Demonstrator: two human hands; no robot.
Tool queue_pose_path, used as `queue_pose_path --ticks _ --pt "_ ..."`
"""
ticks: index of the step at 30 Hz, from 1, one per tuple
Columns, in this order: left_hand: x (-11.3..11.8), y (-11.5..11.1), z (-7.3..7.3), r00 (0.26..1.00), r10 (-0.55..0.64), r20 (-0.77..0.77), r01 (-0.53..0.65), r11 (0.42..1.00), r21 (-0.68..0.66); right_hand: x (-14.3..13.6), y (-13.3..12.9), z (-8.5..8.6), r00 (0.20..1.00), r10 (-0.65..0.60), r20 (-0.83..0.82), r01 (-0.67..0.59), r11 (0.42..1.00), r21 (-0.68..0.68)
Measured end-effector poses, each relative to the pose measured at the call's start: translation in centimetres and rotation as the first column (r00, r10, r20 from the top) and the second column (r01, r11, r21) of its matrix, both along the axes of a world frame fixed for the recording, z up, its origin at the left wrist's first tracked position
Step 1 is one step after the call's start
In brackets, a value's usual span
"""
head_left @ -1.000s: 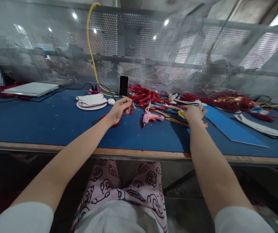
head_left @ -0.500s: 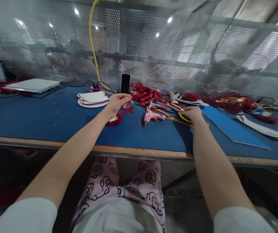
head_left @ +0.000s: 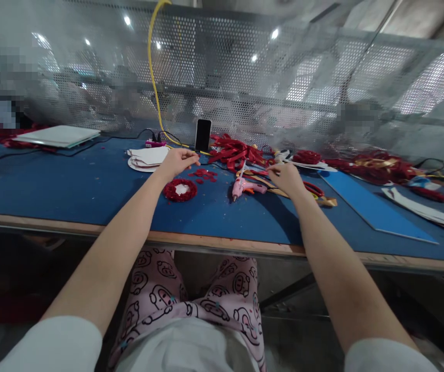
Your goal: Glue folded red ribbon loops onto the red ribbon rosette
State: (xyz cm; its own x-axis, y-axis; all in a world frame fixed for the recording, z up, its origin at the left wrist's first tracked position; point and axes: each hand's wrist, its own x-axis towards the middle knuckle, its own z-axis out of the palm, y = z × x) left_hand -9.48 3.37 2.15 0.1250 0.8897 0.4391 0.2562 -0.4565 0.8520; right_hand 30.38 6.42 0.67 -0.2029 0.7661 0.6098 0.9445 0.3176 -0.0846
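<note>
Left hand [head_left: 177,161]: over the table [head_left: 70,191], near the scraps; fingertips close together, cannot tell if anything is between them.
Right hand [head_left: 287,180]: beyond the glue gun's handle end; fingers bent inward, cannot tell if they grip anything.
Ring [head_left: 188,195]: red around white, flat on the table, nearer the person than the left hand.
Scraps [head_left: 205,175]: red, just beyond the ring.
Glue gun [head_left: 247,187]: pink, nozzle toward the near edge.
Ribbon [head_left: 237,153]: red heap beside the phone [head_left: 203,135].
</note>
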Motion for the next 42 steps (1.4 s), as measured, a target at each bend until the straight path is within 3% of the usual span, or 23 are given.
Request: queue_pose_path --ticks 4,10,15,24,29,33,37,42 --pt "2.2 -0.8 -0.3 0.991 -0.087 0.099 0.094 0.993 -0.067 -3.5 -0.8 0.4 0.967 0.243 -0.073 -0.240 0.970 0.042" --pt "5.6 -3.0 -0.7 0.937 -0.335 0.096 0.345 0.932 -0.109 -8.3 -3.6 0.8 0.781 0.541 -0.313 -0.543 0.835 0.088" --pt "6.4 -3.8 -1.1 0.883 -0.461 0.087 0.468 0.880 -0.080 -10.0 -5.1 0.8 0.652 0.586 -0.481 -0.648 0.760 0.047" --pt "7.3 -3.6 -1.9 0.880 -0.426 0.211 0.443 0.896 -0.038 -11.1 -5.9 0.6 0.449 0.545 -0.708 -0.732 0.679 0.059" --pt "7.4 -3.5 -2.1 0.896 -0.394 0.204 0.413 0.909 -0.062 -11.3 -6.1 0.8 0.449 0.570 -0.688 -0.765 0.644 0.033" --pt "7.4 -3.6 -2.1 0.919 -0.358 0.167 0.375 0.923 -0.083 -11.3 -6.2 0.9 0.465 0.562 -0.684 -0.761 0.649 0.016" --pt "7.3 -3.7 -2.0 0.934 -0.332 0.135 0.346 0.933 -0.100 -11.2 -6.1 0.9 0.506 0.553 -0.662 -0.745 0.666 -0.014" --pt "7.4 -4.0 -1.8 0.924 -0.340 0.175 0.366 0.920 -0.143 -11.0 -6.1 1.2 0.616 0.580 -0.534 -0.687 0.727 -0.003"
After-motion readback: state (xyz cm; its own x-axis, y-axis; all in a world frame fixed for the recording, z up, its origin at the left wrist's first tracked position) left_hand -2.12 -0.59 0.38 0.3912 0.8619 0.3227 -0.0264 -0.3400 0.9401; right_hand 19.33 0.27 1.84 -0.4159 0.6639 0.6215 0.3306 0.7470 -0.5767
